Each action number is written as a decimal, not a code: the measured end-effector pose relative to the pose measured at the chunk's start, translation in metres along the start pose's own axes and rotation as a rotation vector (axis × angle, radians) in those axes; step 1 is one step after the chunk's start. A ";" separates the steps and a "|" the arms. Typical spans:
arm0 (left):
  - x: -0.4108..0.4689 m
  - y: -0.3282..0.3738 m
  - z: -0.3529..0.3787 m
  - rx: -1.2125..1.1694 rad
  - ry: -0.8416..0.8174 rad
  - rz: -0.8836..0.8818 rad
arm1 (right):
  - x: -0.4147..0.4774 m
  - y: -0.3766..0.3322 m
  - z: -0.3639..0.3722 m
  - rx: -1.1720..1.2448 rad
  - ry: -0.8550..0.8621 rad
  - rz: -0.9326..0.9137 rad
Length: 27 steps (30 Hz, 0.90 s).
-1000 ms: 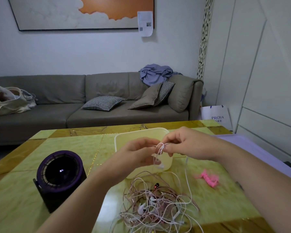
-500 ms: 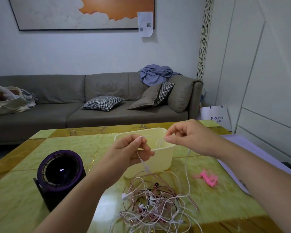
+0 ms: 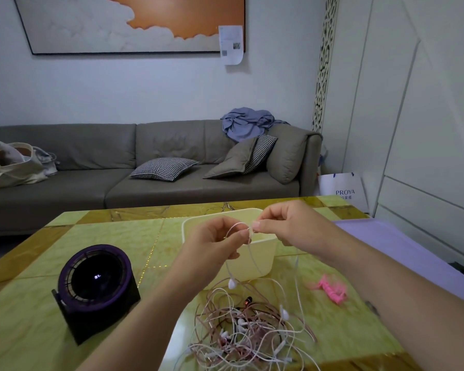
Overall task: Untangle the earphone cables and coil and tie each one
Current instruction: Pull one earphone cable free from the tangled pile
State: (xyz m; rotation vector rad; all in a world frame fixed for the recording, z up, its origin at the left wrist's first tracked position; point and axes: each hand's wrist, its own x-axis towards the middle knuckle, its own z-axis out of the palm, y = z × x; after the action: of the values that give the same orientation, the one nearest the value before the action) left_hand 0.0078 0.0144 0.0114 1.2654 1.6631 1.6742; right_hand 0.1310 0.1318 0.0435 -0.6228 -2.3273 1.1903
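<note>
Green counter [image 3: 97, 236] before a grey sofa [image 3: 91, 183]: we pick at one white cable [image 3: 249, 253] above the tub [image 3: 263, 266].

Both our hands meet just over the tub's near rim: the left hand [image 3: 214, 245] pinches a small loop of the cable, and the right hand [image 3: 287, 223] pinches it beside that, thumb and forefinger closed on the cable. From there it hangs down past the tub to an earbud [image 3: 232, 284] and on into the tangle [image 3: 249, 333], which lies nearer us than the tub. We judge the cable light, limp and slippery, apt to snag, so best held close to the knot and drawn gently. Whether a knot sits between our fingertips is too small to tell, and which strands belong together in the tangle is unclear; its near edge is cut off. Pink ties [image 3: 331, 289] lie right of the tub.
</note>
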 end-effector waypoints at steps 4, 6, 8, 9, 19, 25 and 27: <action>-0.003 0.003 0.000 -0.217 0.018 -0.025 | -0.001 0.005 0.005 0.181 -0.009 0.074; -0.003 0.006 -0.002 -0.363 0.032 -0.046 | -0.001 0.006 0.008 0.390 -0.019 0.126; -0.003 0.008 -0.005 -0.455 0.032 -0.074 | -0.001 0.006 0.008 0.544 -0.043 0.170; -0.003 0.010 -0.006 -0.458 0.020 -0.092 | -0.002 0.006 0.008 0.593 -0.054 0.184; -0.010 0.004 -0.006 0.238 -0.151 -0.086 | 0.000 0.004 0.008 0.618 -0.011 0.177; -0.010 0.002 -0.013 0.717 -0.188 -0.063 | -0.002 0.002 0.004 0.395 -0.027 0.057; -0.006 0.006 -0.015 0.648 -0.102 -0.007 | -0.003 0.000 0.002 0.220 -0.039 0.005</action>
State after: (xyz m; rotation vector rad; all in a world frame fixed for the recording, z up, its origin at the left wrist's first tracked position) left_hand 0.0002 0.0003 0.0176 1.5840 2.2304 1.0615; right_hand 0.1323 0.1285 0.0422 -0.5315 -2.1862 1.4475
